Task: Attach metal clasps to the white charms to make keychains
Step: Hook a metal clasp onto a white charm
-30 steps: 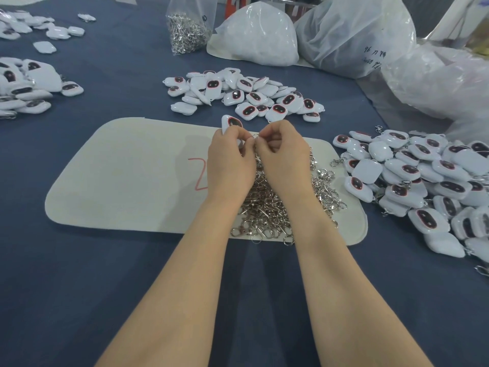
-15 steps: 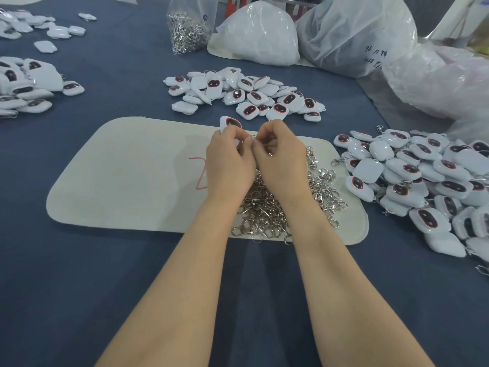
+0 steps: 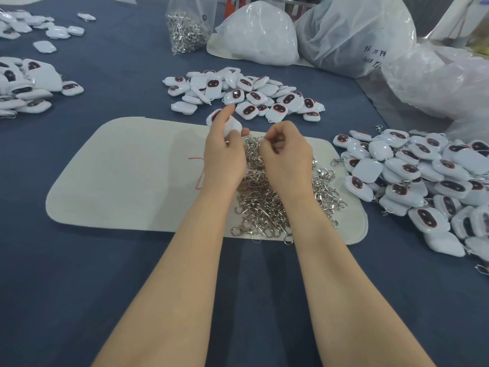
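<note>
Mid-join, I'd say. The left hand has its fingers clamped round a white charm at the mat's 12 o'clock edge. The right hand has its fingers curled tight, pinching a clasp just beside it. Next it needs ring lined up with the charm's loop, which I can't see. The clasp pile under the wrists could snag. On the counter, loose charms sit at 12 and a bigger heap at 3.

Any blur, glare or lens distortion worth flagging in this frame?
Head view: soft even light, faint shadows; left hand and its charm slightly motion-smeared; wide-angle stretch toward the edges; mild sheen on the plastic bags.
</note>
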Available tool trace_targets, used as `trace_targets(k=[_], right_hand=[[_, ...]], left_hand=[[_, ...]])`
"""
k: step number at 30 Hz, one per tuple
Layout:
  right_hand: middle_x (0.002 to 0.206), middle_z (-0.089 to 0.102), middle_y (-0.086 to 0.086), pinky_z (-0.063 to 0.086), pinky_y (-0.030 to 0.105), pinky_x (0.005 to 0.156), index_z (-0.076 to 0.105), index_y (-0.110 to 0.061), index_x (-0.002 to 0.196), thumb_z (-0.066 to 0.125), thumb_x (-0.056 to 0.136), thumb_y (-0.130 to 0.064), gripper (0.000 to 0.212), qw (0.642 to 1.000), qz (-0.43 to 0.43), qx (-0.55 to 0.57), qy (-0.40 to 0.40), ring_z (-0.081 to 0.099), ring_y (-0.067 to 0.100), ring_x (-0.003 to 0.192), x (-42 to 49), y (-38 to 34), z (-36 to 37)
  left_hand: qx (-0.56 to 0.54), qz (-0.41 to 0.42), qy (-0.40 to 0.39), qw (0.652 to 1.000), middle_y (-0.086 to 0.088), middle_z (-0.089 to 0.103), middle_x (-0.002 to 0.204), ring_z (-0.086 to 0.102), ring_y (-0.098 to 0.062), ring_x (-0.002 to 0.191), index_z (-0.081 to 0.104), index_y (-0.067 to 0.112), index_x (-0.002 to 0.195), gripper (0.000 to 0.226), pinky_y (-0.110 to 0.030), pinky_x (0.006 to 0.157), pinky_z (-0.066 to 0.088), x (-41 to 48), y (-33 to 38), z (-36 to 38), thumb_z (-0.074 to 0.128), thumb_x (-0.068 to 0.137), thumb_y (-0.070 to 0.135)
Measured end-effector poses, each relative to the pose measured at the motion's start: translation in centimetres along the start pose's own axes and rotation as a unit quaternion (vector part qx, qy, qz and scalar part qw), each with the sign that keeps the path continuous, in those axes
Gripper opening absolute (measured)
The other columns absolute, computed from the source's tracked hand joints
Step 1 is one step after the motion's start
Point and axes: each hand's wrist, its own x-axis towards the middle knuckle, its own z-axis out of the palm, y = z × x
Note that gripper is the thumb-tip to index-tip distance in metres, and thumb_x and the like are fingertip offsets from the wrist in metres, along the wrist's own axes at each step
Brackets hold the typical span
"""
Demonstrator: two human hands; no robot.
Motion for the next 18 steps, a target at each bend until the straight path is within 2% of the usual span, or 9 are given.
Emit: trace_targets(k=[2,3,5,7,9,10,12,15,18], right_hand=[[0.071,0.054,-0.011,0.039,0.006,0.058,0.053,-0.015,0.082,0.057,0.084,-0.002,0.014,1.000,0.002,0.001,0.000,0.048,-0.005,0.059,0.0,0.0,0.0],[0.070,0.054,-0.011,0.039,0.007,0.058,0.053,-0.015,0.082,0.057,0.084,-0.002,0.014,1.000,0.004,0.001,0.001,0.048,-0.004,0.058,0.0,0.0,0.0],[0.070,0.054,-0.010,0.040,0.008,0.058,0.054,-0.015,0.082,0.057,0.083,-0.002,0.013,1.000,0.007,0.002,0.003,0.047,-0.002,0.057,0.0,-0.1,0.0],[0.069,0.054,-0.010,0.040,0.008,0.057,0.053,-0.015,0.082,0.058,0.084,-0.003,0.013,1.000,0.007,0.000,0.003,0.047,-0.002,0.057,0.0,-0.1,0.0],[0.069,0.053,-0.011,0.039,0.008,0.057,0.054,-0.015,0.081,0.058,0.083,-0.002,0.014,1.000,0.006,0.001,0.002,0.047,-0.004,0.057,0.0,-0.2,0.0],[0.069,0.053,-0.011,0.039,0.008,0.057,0.054,-0.015,0.081,0.057,0.083,-0.002,0.014,1.000,0.006,0.002,0.002,0.047,-0.003,0.057,0.0,-0.2,0.0],[0.070,0.054,-0.010,0.039,0.008,0.058,0.054,-0.015,0.082,0.057,0.082,-0.001,0.014,1.000,0.005,0.000,0.003,0.047,0.000,0.058,0.0,-0.3,-0.1],[0.071,0.054,-0.011,0.040,0.008,0.060,0.054,-0.015,0.083,0.057,0.083,-0.002,0.013,1.000,0.005,-0.008,0.002,0.047,0.001,0.059,0.0,-0.3,-0.1],[0.071,0.053,-0.013,0.040,0.007,0.061,0.053,-0.015,0.083,0.057,0.084,-0.003,0.013,1.000,0.004,-0.019,0.003,0.048,-0.002,0.059,0.0,-0.2,0.0]], left_hand=[[-0.021,-0.002,-0.008,1.000,-0.006,0.058,0.128,0.059,0.008,0.073,0.028,0.033,0.145,0.058,-0.014,0.067,0.050,0.0,-0.1,-0.1,0.037,0.096,0.002],[-0.030,-0.007,-0.011,0.999,-0.007,0.058,0.128,0.061,0.007,0.075,0.019,0.033,0.148,0.065,-0.015,0.071,0.051,0.0,-0.2,0.0,0.039,0.095,0.002],[-0.041,-0.028,-0.011,0.999,-0.004,0.063,0.123,0.064,0.000,0.078,0.011,0.033,0.149,0.072,-0.028,0.082,0.054,0.0,-0.2,0.1,0.044,0.092,0.003],[-0.039,-0.045,-0.003,0.998,-0.003,0.065,0.116,0.065,-0.011,0.087,0.029,0.028,0.143,0.060,-0.036,0.087,0.052,0.1,-0.2,0.2,0.048,0.091,0.005],[-0.044,-0.050,0.002,0.998,-0.002,0.063,0.106,0.062,-0.018,0.091,0.051,0.021,0.120,0.030,-0.038,0.084,0.051,0.2,-0.2,0.2,0.052,0.092,0.010],[-0.051,-0.054,0.002,0.997,-0.003,0.061,0.101,0.060,-0.019,0.090,0.055,0.018,0.110,0.017,-0.038,0.081,0.051,0.3,-0.3,0.2,0.054,0.093,0.013],[-0.060,-0.066,0.007,0.996,-0.005,0.061,0.096,0.059,-0.018,0.082,0.056,0.017,0.100,0.007,-0.035,0.075,0.051,0.5,-0.6,0.2,0.056,0.094,0.018],[-0.109,-0.099,0.037,0.988,-0.003,0.061,0.089,0.063,-0.005,0.059,0.054,0.014,0.101,0.013,-0.022,0.057,0.052,0.9,-0.9,0.0,0.062,0.091,0.019],[-0.158,-0.124,0.040,0.979,-0.001,0.062,0.089,0.065,0.002,0.056,0.053,0.005,0.112,0.030,-0.017,0.052,0.052,1.1,-0.9,-0.1,0.065,0.089,0.020]])
